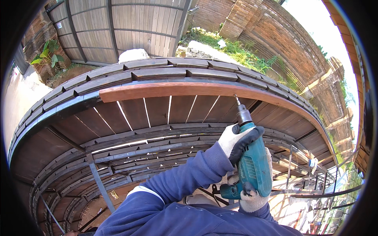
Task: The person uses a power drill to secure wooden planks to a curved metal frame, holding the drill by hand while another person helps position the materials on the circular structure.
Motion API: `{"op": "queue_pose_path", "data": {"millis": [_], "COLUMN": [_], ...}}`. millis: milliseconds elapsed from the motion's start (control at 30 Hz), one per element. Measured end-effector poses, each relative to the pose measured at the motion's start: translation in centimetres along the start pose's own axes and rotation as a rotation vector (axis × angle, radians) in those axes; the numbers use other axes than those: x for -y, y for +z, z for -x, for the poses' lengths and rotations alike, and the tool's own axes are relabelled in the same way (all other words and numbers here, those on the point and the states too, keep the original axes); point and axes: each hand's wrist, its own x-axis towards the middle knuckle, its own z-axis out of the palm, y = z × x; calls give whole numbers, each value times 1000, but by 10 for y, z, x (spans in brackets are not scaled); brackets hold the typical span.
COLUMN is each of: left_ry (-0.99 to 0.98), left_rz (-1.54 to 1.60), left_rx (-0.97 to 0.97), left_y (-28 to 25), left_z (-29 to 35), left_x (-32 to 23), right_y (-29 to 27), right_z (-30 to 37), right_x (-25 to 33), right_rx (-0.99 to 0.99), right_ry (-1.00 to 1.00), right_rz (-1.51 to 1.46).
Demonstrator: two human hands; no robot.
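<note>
Your left hand (pixel 241 144) wraps drill (pixel 254 169) near front, right hand (pixel 253 201) clasps rear—likely steadying bit (pixel 238 100) at reddish board (pixel 169 90).

the plank (pixel 177 90) lies along the curved frame (pixel 75 103), rows of overlapping boards (pixel 157 73) beyond it and tiers (pixel 169 128) nearer the person (pixel 212 220). the drill (pixel 254 169) is before its right part, bit (pixel 238 100) seemingly touching the near edge; the left hand (pixel 240 142) is at the drill's front, the right hand (pixel 254 201) at its rear. the gate (pixel 138 23) is behind, left; the brick wall (pixel 271 39) behind, right.
</note>
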Motion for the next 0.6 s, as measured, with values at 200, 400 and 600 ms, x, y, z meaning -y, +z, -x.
{"op": "queue_pose_path", "data": {"millis": [200,400,600], "left_ry": [1,28,23], "left_rz": [78,91,66], "left_rx": [-18,-4,12], "left_y": [5,1,5], "left_z": [0,0,2], "left_x": [10,15,14], "right_y": [5,23,8], "right_z": [1,-11,2], "right_x": [10,39,24], "right_rx": [-44,-120,-96], "right_ry": [-38,76,82], "right_rz": [164,-277,-75]}}
